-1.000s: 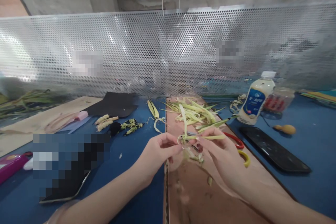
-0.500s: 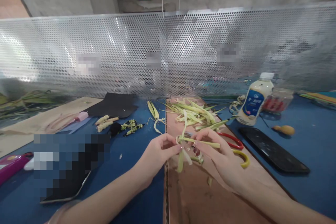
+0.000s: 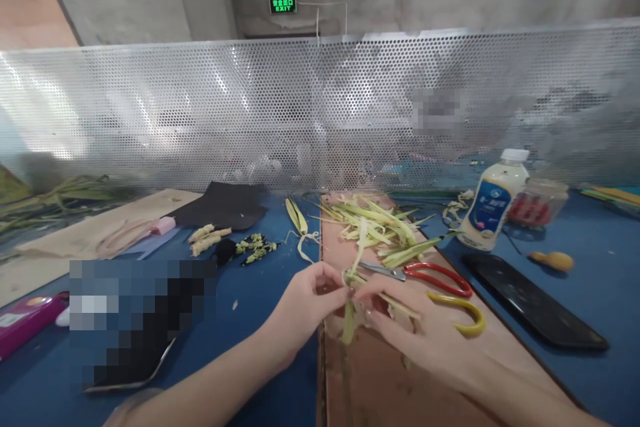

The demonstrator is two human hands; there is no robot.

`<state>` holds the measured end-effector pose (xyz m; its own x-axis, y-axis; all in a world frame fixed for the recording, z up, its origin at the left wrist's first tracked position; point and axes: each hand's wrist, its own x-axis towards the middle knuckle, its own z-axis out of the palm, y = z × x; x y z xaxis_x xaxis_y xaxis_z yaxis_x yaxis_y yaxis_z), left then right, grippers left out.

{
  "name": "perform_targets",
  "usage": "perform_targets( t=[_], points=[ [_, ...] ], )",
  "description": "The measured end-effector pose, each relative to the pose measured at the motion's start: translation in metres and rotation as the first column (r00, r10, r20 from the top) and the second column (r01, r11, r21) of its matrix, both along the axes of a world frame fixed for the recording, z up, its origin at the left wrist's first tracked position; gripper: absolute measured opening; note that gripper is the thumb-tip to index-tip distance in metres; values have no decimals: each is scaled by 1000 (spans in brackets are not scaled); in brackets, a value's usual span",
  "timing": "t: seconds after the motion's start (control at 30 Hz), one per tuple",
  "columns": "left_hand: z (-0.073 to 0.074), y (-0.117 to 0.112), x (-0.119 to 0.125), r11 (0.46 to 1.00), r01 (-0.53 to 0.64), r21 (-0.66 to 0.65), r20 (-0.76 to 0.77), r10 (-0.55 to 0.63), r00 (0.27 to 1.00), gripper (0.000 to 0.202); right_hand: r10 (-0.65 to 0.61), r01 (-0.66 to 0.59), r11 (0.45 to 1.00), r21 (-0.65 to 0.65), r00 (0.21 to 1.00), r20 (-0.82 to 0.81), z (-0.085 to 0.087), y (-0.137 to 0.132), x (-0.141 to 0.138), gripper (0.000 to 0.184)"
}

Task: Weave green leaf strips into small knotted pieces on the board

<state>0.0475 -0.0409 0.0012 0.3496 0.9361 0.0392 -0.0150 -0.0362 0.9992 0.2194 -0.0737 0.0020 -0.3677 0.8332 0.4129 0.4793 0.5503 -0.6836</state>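
Between my two hands is a pale green leaf strip (image 3: 349, 327), looped and crossed at the fingertips, with one end standing up and another hanging down. My left hand (image 3: 311, 297) pinches it at the loop between thumb and fingers. From the other side, my right hand (image 3: 407, 320) closes its fingertips on the strip close to the left thumb. A second length runs back under the right fingers, and the crossing itself is partly covered. Just beyond the right hand lie red-handled scissors (image 3: 435, 277) and a curved yellow handle (image 3: 473, 320), its other end hidden.
A pile of leaf strips (image 3: 375, 223) lies ahead on the brown board (image 3: 380, 387). To the right are a bottle (image 3: 493, 200), a black phone (image 3: 535, 300) and a clear tub (image 3: 537, 203). Woven pieces (image 3: 257, 247) and black sheet (image 3: 220, 203) sit left. A perforated metal screen (image 3: 200, 113) stands behind.
My right hand has shifted down and in toward my left fingertips, and its fingers now cover more of the strip. More of the red-handled scissors shows. The whole view has shifted slightly.
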Motion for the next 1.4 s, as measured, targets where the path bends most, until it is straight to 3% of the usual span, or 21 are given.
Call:
perform_targets(
  t=[0.13, 0.6, 0.8, 1.13, 1.4],
  points=[
    [0, -1, 0, 999, 16, -52, 30, -15, 999, 16, -58, 54, 998, 36, 990, 126, -6, 2, -3, 3],
    [-5, 5, 0, 989, 45, -141, 105, -30, 994, 17, -97, 70, 985, 157, 981, 167, -8, 3, -6, 12],
    [-9, 6, -1, 987, 31, -156, 71, -20, 997, 14, -121, 58, 953, 298, 973, 195, -10, 4, -4, 15],
    [-10, 7, 0, 982, 35, -186, 29, -30, 999, 22, -108, 26, 951, 308, 961, 255, -26, 13, -1, 17],
    [-6, 5, 1, 988, 20, -150, -38, -26, 999, 26, -149, 42, 933, 357, 950, 276, -26, 8, 2, 18]
  ],
)
